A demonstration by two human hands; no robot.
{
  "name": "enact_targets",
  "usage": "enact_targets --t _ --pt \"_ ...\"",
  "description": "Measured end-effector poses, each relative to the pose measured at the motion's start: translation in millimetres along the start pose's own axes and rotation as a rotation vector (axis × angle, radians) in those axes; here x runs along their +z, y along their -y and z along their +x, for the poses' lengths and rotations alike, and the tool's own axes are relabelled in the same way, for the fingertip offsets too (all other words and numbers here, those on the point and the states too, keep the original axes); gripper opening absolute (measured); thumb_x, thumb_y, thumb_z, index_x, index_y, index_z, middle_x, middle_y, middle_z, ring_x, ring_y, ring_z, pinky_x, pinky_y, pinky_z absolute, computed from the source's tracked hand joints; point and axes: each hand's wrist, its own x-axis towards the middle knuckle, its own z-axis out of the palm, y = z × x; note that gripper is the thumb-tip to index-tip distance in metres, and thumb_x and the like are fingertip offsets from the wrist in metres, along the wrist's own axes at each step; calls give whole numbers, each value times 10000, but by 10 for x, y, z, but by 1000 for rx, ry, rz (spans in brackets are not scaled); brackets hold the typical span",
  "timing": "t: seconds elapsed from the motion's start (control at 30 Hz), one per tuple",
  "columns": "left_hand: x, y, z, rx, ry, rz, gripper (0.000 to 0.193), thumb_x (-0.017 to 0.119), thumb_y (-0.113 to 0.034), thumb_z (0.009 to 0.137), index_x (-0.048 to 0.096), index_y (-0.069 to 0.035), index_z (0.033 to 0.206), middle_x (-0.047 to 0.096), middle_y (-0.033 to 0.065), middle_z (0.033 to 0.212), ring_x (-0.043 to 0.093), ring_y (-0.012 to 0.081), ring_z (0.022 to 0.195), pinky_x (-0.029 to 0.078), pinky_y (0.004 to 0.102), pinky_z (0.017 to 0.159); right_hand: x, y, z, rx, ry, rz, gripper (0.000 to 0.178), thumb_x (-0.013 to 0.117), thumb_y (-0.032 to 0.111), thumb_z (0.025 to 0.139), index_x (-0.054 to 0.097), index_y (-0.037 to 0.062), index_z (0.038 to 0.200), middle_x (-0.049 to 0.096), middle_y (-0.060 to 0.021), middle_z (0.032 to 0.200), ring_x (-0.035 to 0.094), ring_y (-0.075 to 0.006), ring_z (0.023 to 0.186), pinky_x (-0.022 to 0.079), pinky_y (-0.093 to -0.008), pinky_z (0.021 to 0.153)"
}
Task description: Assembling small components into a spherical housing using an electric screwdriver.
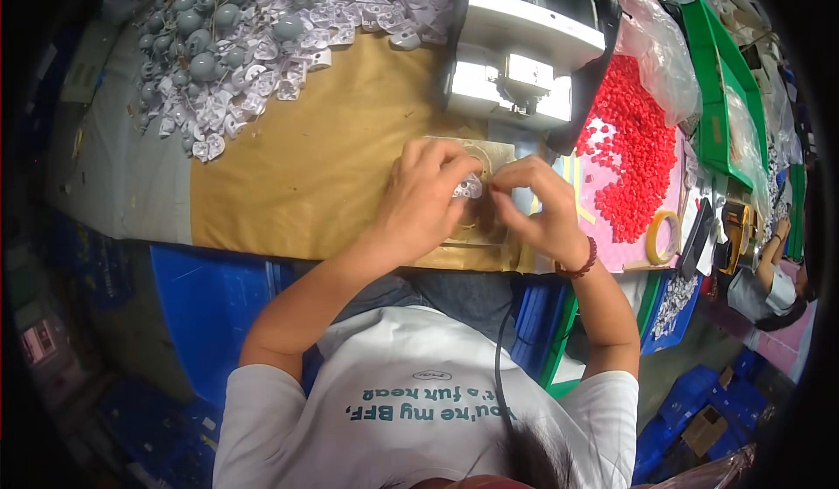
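Observation:
My left hand [425,194] is closed around a small white plastic piece [469,187], which pokes out past its fingertips. Thumb and forefinger of my right hand [544,205] are pinched together right beside that piece; anything between them is too small to make out. Both hands are over a flat plate-like fixture [500,152] at the table's near edge. Directly beyond the fixture stands a white machine [529,74]. A heap of small red parts [634,157] lies to the right of my right hand.
White plastic pieces [376,4] are heaped at the far left with grey rounded parts [203,67]. A yellow tape roll [662,237] and a green tray [712,104] are on the right. Blue bins [210,314] sit below the table edge. Another person [769,284] works at far right.

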Motion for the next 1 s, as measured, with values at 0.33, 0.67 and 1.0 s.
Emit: enact_targets --t 0.33,0.67,1.0 --pt "-292 223 32 -64 40 -162 586 736 -87 789 537 -100 1340 442 156 1394 422 345 1314 375 429 1095 208 -16 67 -291 169 -501 334 736 89 681 637 50 999 616 -81 1022 597 -282 985 471 -397 788" --pt "-1371 1352 799 -187 -435 759 451 731 -135 805 609 -72 1235 568 167 1209 550 351 1115 452 431 972 295 -11 -88 -158 -3 -427 310 772 62 729 655 57 1016 633 -88 1037 597 -286 972 446 -408 815" --pt "-2185 211 1023 0 -550 -102 356 700 -93 898 610 -52 1240 634 38 1085 589 90 949 493 245 810 -41 106 -77 65 -161 5 289 694 -50 826 627 -19 1105 621 -165 1124 644 -272 948 537 -328 786"
